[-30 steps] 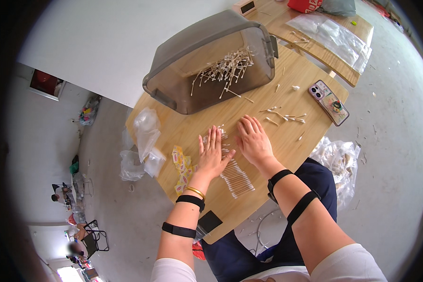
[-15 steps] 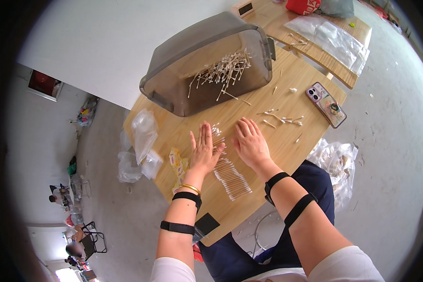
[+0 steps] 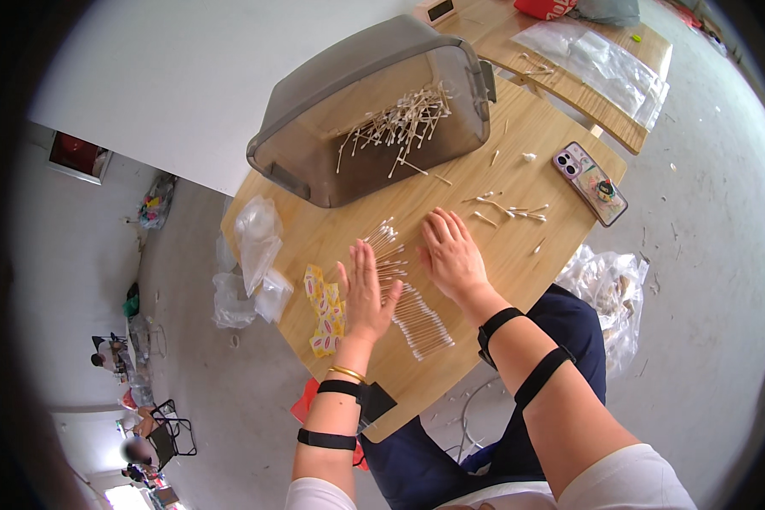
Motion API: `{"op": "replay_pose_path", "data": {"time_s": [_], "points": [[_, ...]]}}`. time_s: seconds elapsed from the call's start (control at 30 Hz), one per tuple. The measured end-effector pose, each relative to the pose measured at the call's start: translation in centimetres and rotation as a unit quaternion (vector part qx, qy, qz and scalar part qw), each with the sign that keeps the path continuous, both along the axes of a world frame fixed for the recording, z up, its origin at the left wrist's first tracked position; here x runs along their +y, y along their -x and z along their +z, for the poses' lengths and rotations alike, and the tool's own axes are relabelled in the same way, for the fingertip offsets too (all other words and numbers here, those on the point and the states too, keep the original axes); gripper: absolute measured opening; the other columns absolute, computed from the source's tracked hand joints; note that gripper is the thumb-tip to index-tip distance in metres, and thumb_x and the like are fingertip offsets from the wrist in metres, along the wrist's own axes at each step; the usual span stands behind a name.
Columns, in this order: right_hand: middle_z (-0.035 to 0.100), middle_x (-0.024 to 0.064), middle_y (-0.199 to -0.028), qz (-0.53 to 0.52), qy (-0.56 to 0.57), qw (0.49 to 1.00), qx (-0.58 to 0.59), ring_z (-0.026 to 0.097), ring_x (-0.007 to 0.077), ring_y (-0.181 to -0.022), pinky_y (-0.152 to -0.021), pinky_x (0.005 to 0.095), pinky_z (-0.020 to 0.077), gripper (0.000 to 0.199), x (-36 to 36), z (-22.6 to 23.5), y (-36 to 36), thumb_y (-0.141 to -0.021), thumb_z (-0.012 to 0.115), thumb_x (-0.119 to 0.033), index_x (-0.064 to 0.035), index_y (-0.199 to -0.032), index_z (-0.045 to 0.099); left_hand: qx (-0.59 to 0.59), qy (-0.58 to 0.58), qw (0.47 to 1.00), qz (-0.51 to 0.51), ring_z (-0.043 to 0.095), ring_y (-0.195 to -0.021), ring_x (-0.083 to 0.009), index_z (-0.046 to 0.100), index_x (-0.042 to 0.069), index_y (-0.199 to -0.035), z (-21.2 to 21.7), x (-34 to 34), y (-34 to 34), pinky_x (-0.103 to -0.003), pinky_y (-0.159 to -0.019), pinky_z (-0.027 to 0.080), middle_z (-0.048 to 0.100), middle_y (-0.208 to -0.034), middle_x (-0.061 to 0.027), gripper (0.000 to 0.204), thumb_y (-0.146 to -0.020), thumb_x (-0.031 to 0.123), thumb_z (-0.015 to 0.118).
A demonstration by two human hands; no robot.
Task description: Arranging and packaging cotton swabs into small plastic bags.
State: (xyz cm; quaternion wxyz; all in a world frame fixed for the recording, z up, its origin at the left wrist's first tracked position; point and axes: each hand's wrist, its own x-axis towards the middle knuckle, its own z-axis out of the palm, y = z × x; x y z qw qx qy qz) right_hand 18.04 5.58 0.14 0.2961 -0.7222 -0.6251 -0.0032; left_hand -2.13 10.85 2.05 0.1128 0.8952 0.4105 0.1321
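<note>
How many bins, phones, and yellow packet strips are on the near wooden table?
Grey translucent plastic bin, tipped on its side, cotton swabs inside: 1
Smartphone in a patterned case: 1
Yellow printed packet strip: 1
Total: 3

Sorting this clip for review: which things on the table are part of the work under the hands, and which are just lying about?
In use:
left hand
right hand
row of cotton swabs
grey tub of swabs
loose swabs

Lying about:
phone
yellow packets
clear bags
</note>
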Motion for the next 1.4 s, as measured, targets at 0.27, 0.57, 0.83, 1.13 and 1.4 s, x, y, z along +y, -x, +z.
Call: {"op": "replay_pose_path", "data": {"time_s": [0.27,0.57,0.83,1.13,1.4], "points": [[0.052,0.0136,-0.138,0.004,-0.007,1.000,0.024,0.042,0.0283,-0.139,-0.122,0.0419,0.0280,0.043,0.1,0.2,0.2,-0.096,0.056,-0.027,-0.0004,-0.129,0.056,0.134,0.023,0.991,0.009,0.004,-0.156,-0.0328,0.007,-0.004,-0.159,-0.8,-1.1,-2.4,-0.052,-0.125,0.000,0.009,-0.167,-0.0208,0.091,-0.102,0.065,0.023],[0.054,0.0171,-0.134,0.021,-0.043,0.992,0.115,0.047,0.0327,-0.133,-0.117,0.0432,0.0346,0.036,0.4,0.6,-0.2,-0.096,0.055,-0.019,-0.0014,-0.127,0.056,-0.247,0.105,0.954,0.132,0.004,-0.156,-0.0347,0.005,-0.002,-0.160,-1.1,0.3,-0.7,-0.047,-0.125,0.003,0.005,-0.168,-0.0222,0.093,-0.101,0.068,0.023],[0.048,0.0246,-0.136,0.071,-0.089,0.905,0.409,0.045,0.0432,-0.132,-0.111,0.0453,0.0390,0.034,4.5,0.7,5.0,-0.100,0.048,-0.012,-0.0002,-0.132,0.051,-0.404,0.210,0.878,0.150,0.001,-0.156,-0.0325,0.003,0.000,-0.160,-2.2,0.2,-2.1,-0.043,-0.126,0.005,0.002,-0.168,-0.0208,0.088,-0.103,0.064,0.024],[0.045,0.0257,-0.138,0.114,-0.074,0.884,0.447,0.043,0.0435,-0.133,-0.112,0.0449,0.0374,0.035,9.1,0.2,3.3,-0.104,0.046,-0.017,-0.0018,-0.135,0.050,-0.468,0.199,0.838,0.199,0.005,-0.156,-0.0268,0.008,-0.002,-0.160,-1.5,2.2,-1.6,-0.039,-0.126,0.007,0.005,-0.169,-0.0167,0.079,-0.108,0.056,0.019],[0.051,0.0236,-0.134,0.132,-0.065,0.891,0.430,0.047,0.0409,-0.129,-0.110,0.0417,0.0383,0.034,9.3,-0.1,4.0,-0.101,0.048,-0.015,-0.0012,-0.132,0.053,-0.472,0.222,0.834,0.178,0.005,-0.156,-0.0313,0.005,0.000,-0.160,-2.0,2.3,-2.2,-0.042,-0.126,0.008,0.005,-0.168,-0.0197,0.084,-0.105,0.060,0.026]]}}
